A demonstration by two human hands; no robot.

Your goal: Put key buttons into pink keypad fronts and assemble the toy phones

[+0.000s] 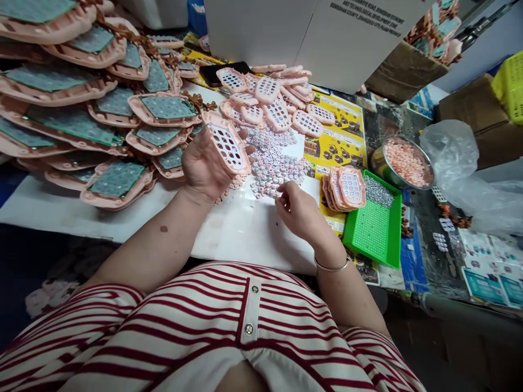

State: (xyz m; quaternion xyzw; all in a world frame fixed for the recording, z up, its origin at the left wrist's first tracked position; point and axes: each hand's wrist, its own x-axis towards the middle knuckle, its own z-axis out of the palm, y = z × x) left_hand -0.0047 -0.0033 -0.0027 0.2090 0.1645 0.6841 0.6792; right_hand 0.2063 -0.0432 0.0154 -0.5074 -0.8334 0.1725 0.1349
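My left hand (204, 171) is wrapped around a pink plastic toy-phone cover (227, 144), its white face full of button holes tilted up. The holes look open. My right hand (299, 211) is closed, with thumb and forefinger pinched at the near edge of a heap of small printed buttons (280, 163). Whatever sits between those fingertips is too small to make out. Behind the heap lie several more pink covers (278, 111) with holes. To the right of my right hand is a short stack of covers with buttons fitted (352, 188).
Stacked pink shells with green circuit boards (118, 178) crowd the left side. On the right are a green tray (372, 231) of tiny metal pieces, a metal bowl (379, 159) of small pink parts and a clear plastic bag (451, 147). A large white box (281, 38) stands behind.
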